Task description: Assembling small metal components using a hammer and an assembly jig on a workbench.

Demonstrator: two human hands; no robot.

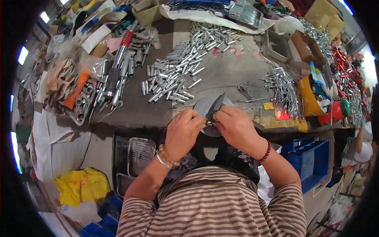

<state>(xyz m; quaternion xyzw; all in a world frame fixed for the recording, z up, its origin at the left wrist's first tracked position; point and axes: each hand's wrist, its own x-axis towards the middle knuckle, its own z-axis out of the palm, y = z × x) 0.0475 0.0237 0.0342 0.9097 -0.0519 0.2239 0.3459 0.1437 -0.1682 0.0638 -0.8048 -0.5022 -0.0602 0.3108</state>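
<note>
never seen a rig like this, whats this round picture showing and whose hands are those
There's no robot: the hands are a person's own. The one picture comes from a fisheye camera on that person's head, looking down, so edges bend.

The left hand and right hand meet over a grey disc. The left seems to pinch a metal piece; a dark blade sticks up beside the right, its grip hidden.

On the table lie metal tubes, thin rods and a yellow tub.

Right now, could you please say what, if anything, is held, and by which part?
A small shiny metal piece, apparently pinched between the left hand and right hand; exactly which part is gripped is hidden.
</note>
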